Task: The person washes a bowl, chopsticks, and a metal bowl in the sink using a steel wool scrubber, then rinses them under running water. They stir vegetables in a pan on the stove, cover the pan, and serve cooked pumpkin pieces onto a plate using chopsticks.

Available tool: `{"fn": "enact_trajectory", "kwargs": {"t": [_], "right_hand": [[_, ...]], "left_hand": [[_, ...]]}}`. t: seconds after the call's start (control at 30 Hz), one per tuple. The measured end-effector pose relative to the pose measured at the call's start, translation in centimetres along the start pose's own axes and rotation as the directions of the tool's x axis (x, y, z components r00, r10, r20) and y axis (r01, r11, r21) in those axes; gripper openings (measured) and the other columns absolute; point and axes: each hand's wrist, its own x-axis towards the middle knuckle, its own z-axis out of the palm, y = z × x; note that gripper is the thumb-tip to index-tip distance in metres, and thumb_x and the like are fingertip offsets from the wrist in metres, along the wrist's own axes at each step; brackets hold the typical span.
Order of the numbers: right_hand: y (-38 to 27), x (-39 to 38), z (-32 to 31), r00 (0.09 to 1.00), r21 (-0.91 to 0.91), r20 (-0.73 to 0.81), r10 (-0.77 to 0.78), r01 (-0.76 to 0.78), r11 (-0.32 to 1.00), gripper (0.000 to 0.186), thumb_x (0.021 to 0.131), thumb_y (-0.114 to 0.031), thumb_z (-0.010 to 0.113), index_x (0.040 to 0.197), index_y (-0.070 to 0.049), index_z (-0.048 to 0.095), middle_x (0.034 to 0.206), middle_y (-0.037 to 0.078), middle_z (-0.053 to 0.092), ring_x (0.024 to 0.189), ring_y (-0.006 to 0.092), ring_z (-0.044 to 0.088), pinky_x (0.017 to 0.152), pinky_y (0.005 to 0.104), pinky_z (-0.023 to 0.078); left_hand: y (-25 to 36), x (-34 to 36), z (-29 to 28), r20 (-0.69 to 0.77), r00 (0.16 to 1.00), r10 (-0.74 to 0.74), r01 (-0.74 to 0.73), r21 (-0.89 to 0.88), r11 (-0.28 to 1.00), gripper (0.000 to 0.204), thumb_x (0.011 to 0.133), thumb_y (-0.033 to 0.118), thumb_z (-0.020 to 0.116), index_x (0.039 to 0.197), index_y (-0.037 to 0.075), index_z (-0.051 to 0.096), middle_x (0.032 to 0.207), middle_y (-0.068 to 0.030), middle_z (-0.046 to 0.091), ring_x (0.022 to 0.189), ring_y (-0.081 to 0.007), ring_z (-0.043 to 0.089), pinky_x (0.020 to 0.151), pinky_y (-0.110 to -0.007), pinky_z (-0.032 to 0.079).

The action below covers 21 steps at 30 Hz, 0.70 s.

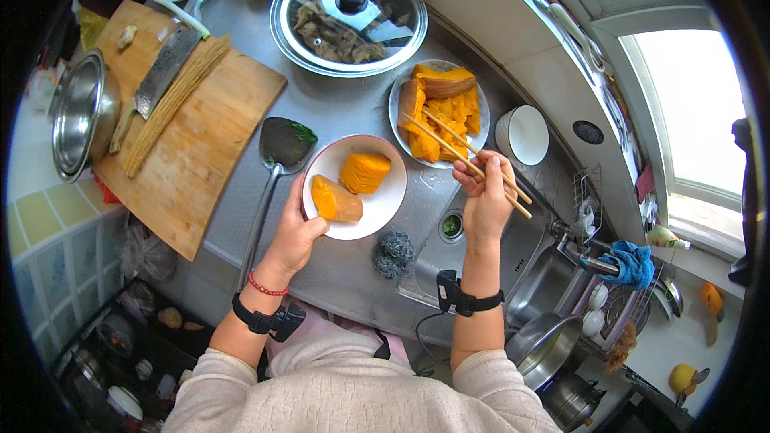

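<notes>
My left hand (pixel 295 234) grips the rim of a white bowl (pixel 370 226) with a thin reddish edge. Inside the bowl rest two chunks of orange pumpkin (pixel 365 172), one with its peel showing. In my right hand (pixel 486 192) is a pair of wooden chopsticks (pixel 449 147), their tips over a white plate (pixel 394 110). Orange pumpkin pieces (pixel 449 108) are heaped on that plate, some with brown skin; whether the tips touch them I cannot tell. A spatula (pixel 286 144) with a green scrap on its blade lies left of the bowl.
A glass-lidded pot (pixel 350 64) stands behind the bowl. At left, a cutting board (pixel 220 188) carries a cleaver (pixel 167 68) and a bundle of yellowish sticks (pixel 176 104). An empty white bowl (pixel 525 136), a dark scouring pad (pixel 394 254) and the sink (pixel 437 261) lie to the right.
</notes>
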Motion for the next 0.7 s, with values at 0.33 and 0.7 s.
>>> {"fn": "enact_trajectory", "kwargs": {"t": [0.33,0.7], "right_hand": [[1.6,2.6,2.0,0.989,0.076,-0.097,0.115,-0.108,0.991,0.035,0.102,-0.027,0.048,0.105,0.007,0.054,0.095,0.018,0.061,0.084,0.0313,0.070,0.073,0.0352,0.061],[2.0,1.1,-2.9,0.928,0.606,-0.014,0.372,-0.288,0.742,0.036,0.100,-0.032,0.052,0.104,0.004,0.059,0.099,0.019,0.066,0.087,0.0286,0.069,0.076,0.0319,0.062]], "left_hand": [[0.7,0.0,-0.5,0.031,0.987,-0.160,0.162,-0.102,0.981,0.071,0.076,-0.004,0.049,0.143,0.006,0.029,0.130,-0.0127,0.048,0.115,-0.0266,0.057,0.080,-0.042,0.061],[1.2,1.1,0.3,0.031,0.987,-0.157,0.159,-0.108,0.981,0.073,0.077,0.003,0.053,0.145,0.007,0.027,0.132,-0.0151,0.049,0.114,-0.0315,0.059,0.081,-0.050,0.060]]}}
